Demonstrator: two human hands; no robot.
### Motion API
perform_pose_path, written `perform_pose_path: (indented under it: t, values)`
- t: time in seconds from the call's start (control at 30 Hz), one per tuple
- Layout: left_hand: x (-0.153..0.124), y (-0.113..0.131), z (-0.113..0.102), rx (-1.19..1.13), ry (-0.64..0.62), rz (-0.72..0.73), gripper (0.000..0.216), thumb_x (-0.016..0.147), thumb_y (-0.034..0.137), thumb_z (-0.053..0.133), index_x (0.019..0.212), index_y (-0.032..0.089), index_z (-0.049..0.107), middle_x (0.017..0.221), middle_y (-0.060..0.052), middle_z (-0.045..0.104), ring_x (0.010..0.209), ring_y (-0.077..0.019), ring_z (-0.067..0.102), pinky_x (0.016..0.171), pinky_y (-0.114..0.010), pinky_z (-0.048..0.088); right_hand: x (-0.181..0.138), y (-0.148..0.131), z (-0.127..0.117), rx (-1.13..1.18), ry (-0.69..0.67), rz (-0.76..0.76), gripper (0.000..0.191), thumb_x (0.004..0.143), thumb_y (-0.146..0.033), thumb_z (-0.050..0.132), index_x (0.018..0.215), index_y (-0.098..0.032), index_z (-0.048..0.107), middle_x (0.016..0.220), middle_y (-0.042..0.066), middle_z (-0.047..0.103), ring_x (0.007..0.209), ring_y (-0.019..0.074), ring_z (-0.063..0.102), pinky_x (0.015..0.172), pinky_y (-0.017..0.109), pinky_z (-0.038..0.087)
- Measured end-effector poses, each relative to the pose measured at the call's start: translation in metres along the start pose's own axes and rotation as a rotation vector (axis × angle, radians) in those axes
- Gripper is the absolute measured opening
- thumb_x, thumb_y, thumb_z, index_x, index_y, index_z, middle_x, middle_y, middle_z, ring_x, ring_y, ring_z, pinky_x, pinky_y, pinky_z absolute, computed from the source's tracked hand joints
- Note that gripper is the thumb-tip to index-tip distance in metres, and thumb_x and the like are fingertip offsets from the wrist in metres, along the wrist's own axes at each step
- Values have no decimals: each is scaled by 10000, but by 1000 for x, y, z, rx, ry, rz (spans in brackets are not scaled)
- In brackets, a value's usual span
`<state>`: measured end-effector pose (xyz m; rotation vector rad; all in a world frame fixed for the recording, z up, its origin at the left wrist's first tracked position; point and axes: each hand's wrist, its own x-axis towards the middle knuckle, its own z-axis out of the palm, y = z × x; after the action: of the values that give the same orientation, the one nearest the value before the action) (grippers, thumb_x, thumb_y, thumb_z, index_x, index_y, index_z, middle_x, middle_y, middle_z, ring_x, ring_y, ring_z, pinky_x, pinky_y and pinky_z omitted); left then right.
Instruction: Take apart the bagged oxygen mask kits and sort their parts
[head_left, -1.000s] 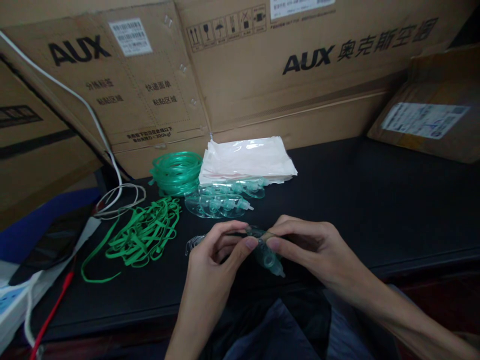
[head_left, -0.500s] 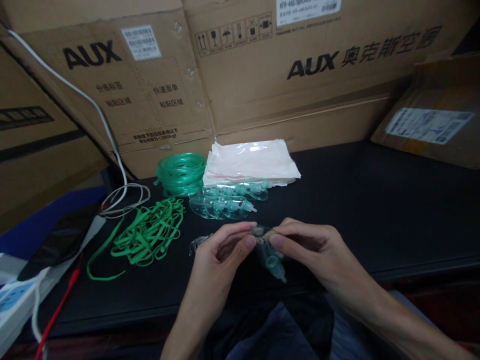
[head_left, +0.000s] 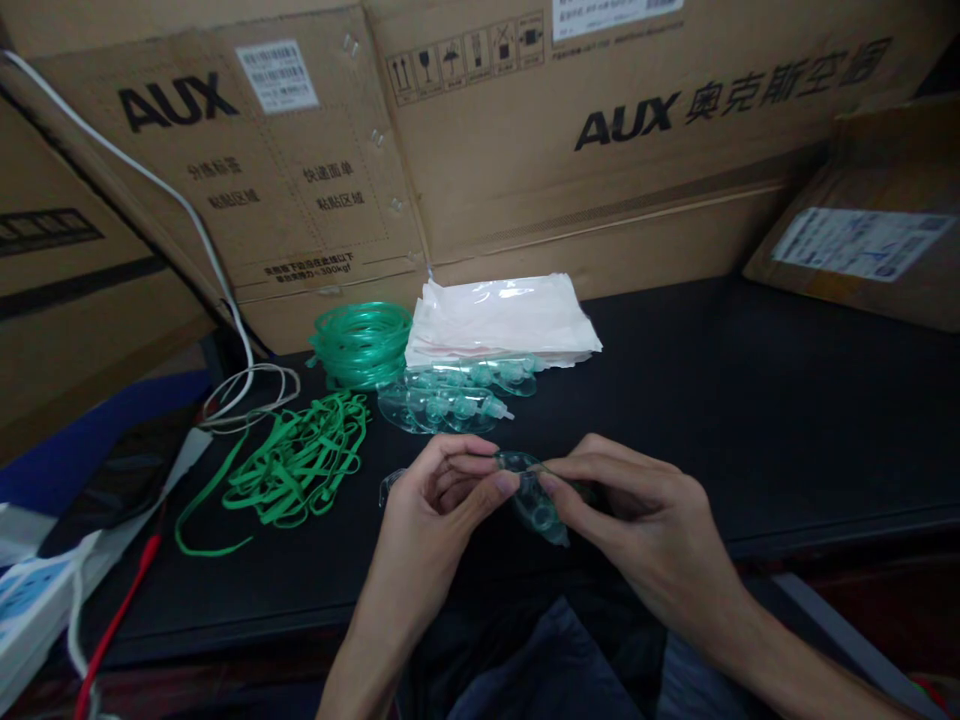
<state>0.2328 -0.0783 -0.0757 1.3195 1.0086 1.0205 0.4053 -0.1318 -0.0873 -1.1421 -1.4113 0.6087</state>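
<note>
A clear green plastic oxygen mask (head_left: 541,512) is held up between my hands near the table's front edge, its pale connector tip pointing down and towards me. My left hand (head_left: 442,500) is closed on its left rim, thumb in front and fingers behind. On the other side, my right hand (head_left: 626,495) pinches with thumb and index finger at the upper rim; a small piece in that pinch is too fine to make out. Thin metal-looking strips (head_left: 387,486) lie partly hidden behind my left hand. Farther back lie several similar masks (head_left: 450,408), nested in rows.
Coiled green tubing (head_left: 361,345) stands beside a stack of white plastic bags (head_left: 510,315). A tangle of green elastic straps (head_left: 304,465) lies to the left, near white cables (head_left: 247,390) and a power strip (head_left: 37,600). Large cardboard boxes (head_left: 480,190) wall off the back.
My right hand has shifted slightly right, its fingers sliding along the mask's rim. The mask has turned a little, showing more of its body. My left fingers have curled more behind it.
</note>
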Motion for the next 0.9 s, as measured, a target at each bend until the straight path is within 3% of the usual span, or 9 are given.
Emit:
perform_pose_path:
  t: [0.23, 0.63, 0.9]
  values:
    - [0, 1, -1, 32, -34, -15, 265, 725, 323, 842, 933, 170, 782, 804, -31, 760, 776, -173, 723, 732, -253, 580, 1, 1, -2, -6, -41, 12, 130, 905, -227, 706, 933, -207, 831, 681, 17, 615, 616, 144, 548, 533, 263, 402]
    - [-1, 4, 0, 83, 0, -17, 311, 682, 397, 872, 839, 157, 750, 802, -48, 767, 755, -183, 718, 702, -265, 583, 8, 0, -10, 96, -156, 68, 134, 919, -254, 706, 914, -210, 833, 756, 33, 674, 690, 148, 588, 586, 251, 438]
    - [-3, 7, 0, 104, 4, -7, 314, 686, 424, 866, 804, 158, 748, 747, -38, 746, 706, -168, 688, 653, -250, 552, 13, -1, -16, 79, -232, 83, 211, 935, -368, 702, 925, -206, 837, 763, 37, 684, 701, 153, 599, 604, 257, 447]
